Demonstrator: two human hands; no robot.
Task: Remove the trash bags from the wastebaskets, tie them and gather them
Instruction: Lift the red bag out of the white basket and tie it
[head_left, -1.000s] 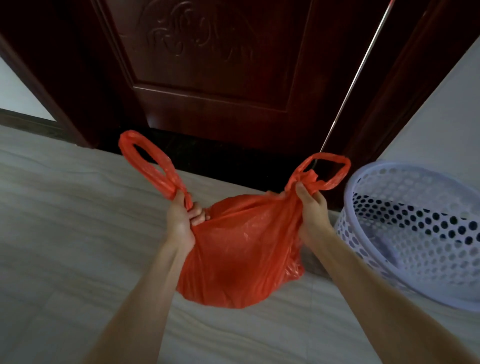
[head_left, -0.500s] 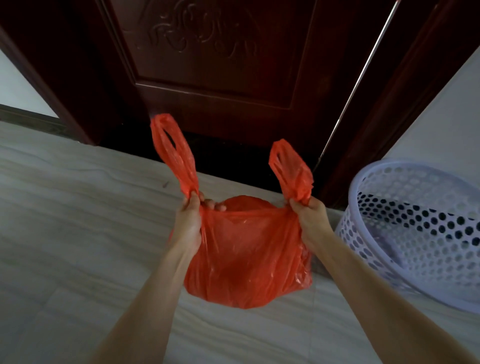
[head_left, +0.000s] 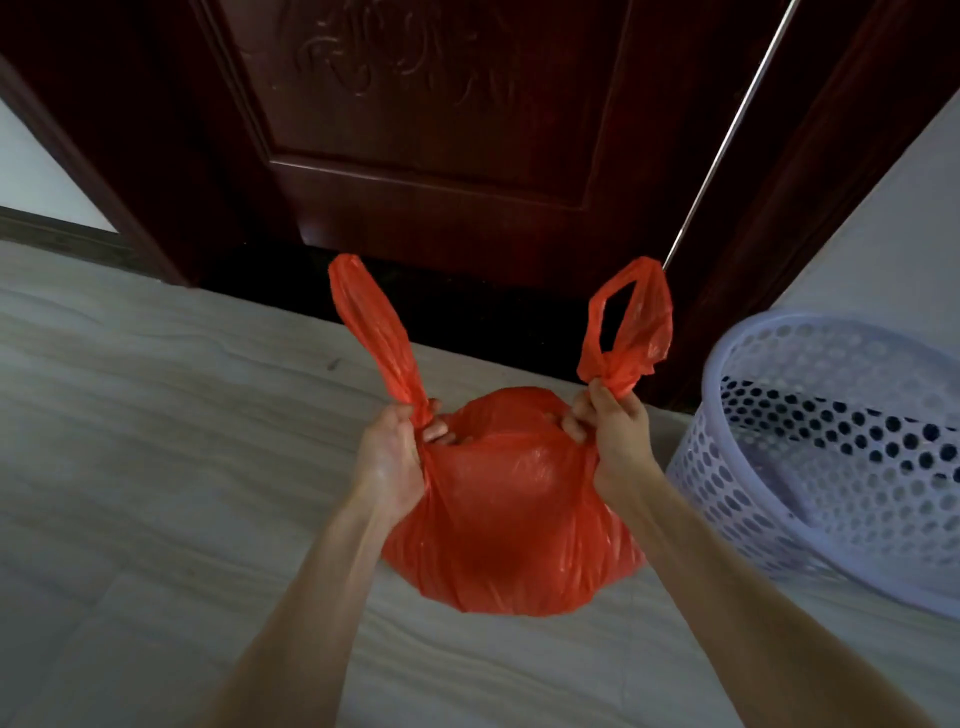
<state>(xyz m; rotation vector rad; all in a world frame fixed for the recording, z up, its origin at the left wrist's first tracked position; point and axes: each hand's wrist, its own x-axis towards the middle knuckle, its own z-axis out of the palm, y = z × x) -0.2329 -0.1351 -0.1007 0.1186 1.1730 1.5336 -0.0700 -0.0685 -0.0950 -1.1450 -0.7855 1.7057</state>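
An orange-red trash bag (head_left: 509, 519) hangs in the air between both my hands, above the pale floor. My left hand (head_left: 389, 457) grips the base of the bag's left handle loop, which stands up above my fist. My right hand (head_left: 613, 431) grips the base of the right handle loop, also sticking upward. The bag's mouth sags between my hands. A pale lilac perforated wastebasket (head_left: 831, 447) stands to the right, with no bag in it.
A dark red wooden door (head_left: 441, 130) and its frame stand straight ahead, with a dark threshold below. A white wall (head_left: 883, 234) rises behind the wastebasket. Pale marbled floor (head_left: 156, 441) spreads to the left and front.
Both handle loops have swung from pointing sideways to standing upright. My hands first came closer together, then drew slightly apart, still gripping the bag.
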